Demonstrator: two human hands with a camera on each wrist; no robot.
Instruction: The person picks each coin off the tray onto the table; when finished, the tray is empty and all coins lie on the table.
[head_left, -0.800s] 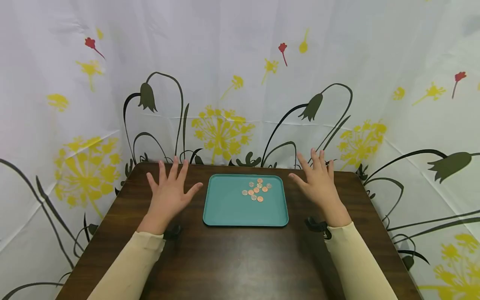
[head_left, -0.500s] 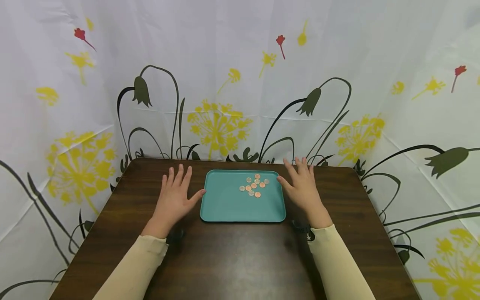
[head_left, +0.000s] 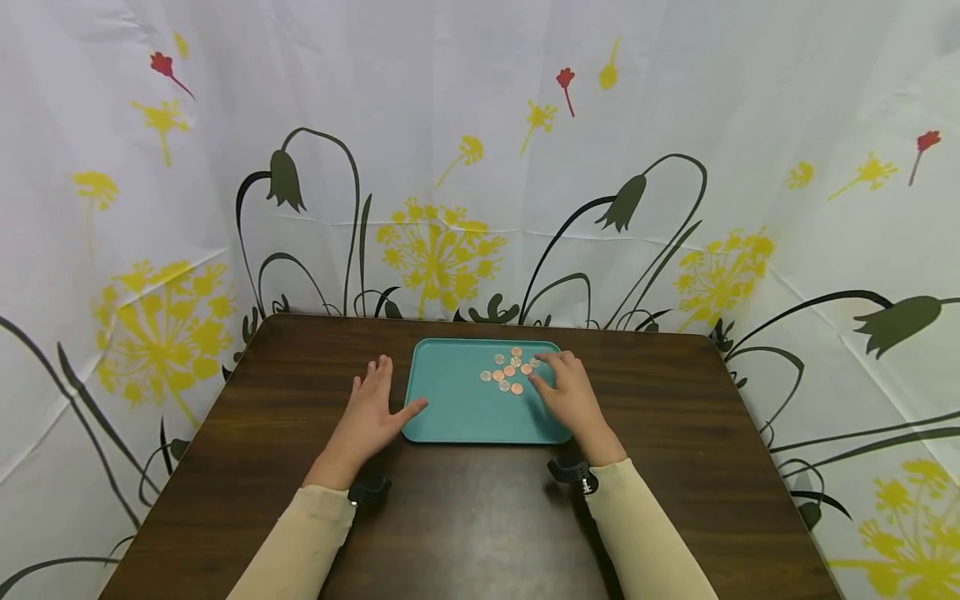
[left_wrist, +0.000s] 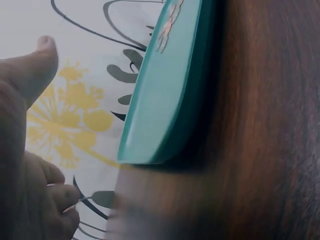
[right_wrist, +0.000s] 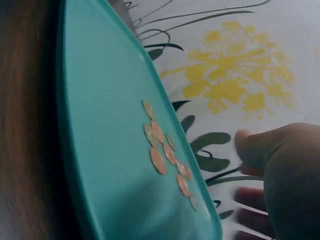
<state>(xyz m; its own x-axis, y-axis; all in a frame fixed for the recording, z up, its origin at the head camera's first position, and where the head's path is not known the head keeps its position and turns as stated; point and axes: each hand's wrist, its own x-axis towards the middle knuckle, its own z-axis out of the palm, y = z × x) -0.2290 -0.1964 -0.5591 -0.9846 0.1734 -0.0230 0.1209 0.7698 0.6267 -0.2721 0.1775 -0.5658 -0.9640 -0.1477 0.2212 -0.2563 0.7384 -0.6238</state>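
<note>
A teal tray (head_left: 450, 412) lies on the dark wood table, with several copper and silver coins (head_left: 517, 389) loosely grouped in its right half. My right hand (head_left: 573, 404) hovers at the tray's right side, thumb and forefinger spread beside the coins and holding nothing. In the right wrist view the coins (right_wrist: 157, 161) lie flat, apart from the right hand's fingers (right_wrist: 252, 197). My left hand (head_left: 367, 425) is at the tray's left edge, its thumb reaching over the rim and its other fingers extended. The left wrist view shows that thumb (left_wrist: 37, 65) raised, with nothing held.
The wooden table (head_left: 480, 525) extends in front of the tray and to both sides. Behind it hangs a white curtain (head_left: 480, 75) printed with flowers, close to the table's back edge. Each wrist wears a dark strap, such as the right strap (head_left: 570, 471).
Both hands have moved inward and lower. The right hand has come from right of the tray to over its edge near the coins; the left thumb now overlaps the left rim.
</note>
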